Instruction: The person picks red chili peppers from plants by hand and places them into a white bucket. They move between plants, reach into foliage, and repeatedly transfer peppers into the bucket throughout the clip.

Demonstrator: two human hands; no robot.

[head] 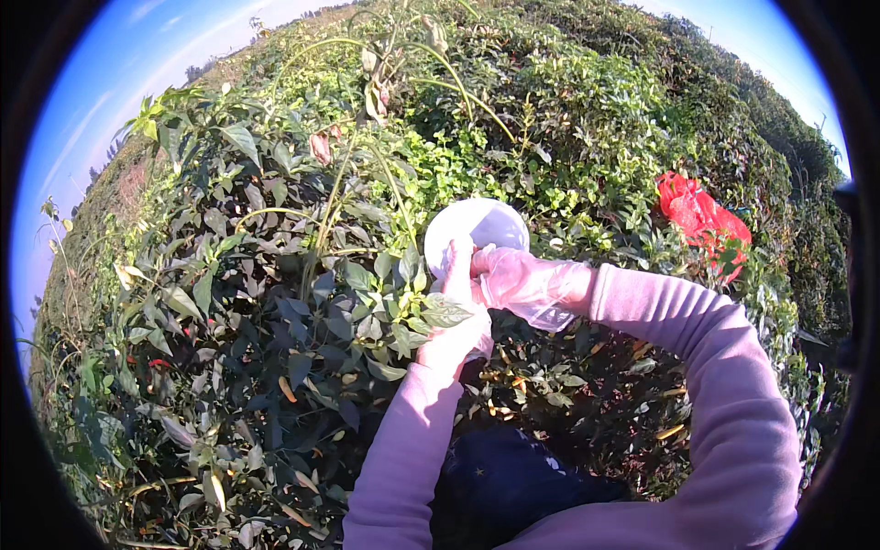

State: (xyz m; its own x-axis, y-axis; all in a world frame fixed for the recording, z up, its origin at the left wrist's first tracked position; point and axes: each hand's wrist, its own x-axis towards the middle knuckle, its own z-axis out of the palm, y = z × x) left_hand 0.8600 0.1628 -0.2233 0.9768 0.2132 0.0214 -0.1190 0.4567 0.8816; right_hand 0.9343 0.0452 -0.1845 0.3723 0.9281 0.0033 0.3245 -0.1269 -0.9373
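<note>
Both hands meet in front of me at the near rim of a white bowl-like container (pixel 491 213), amid leafy pepper plants. My left hand (pixel 460 302) wears a thin clear plastic glove and points upward, its thumb or fingers against the container's side; leaves partly cover it. My right hand (pixel 500 275), in a loose clear plastic glove, is curled close against my left hand, over the container's lower edge. The fingers overlap in glare, so what each one grips cannot be told.
Dense pepper plants (pixel 275 344) surround me, with red and orange peppers low among the leaves. A red mesh or plastic bag (pixel 705 216) lies on foliage to the right. A tall, drooping stem (pixel 333 185) rises just beyond my hands.
</note>
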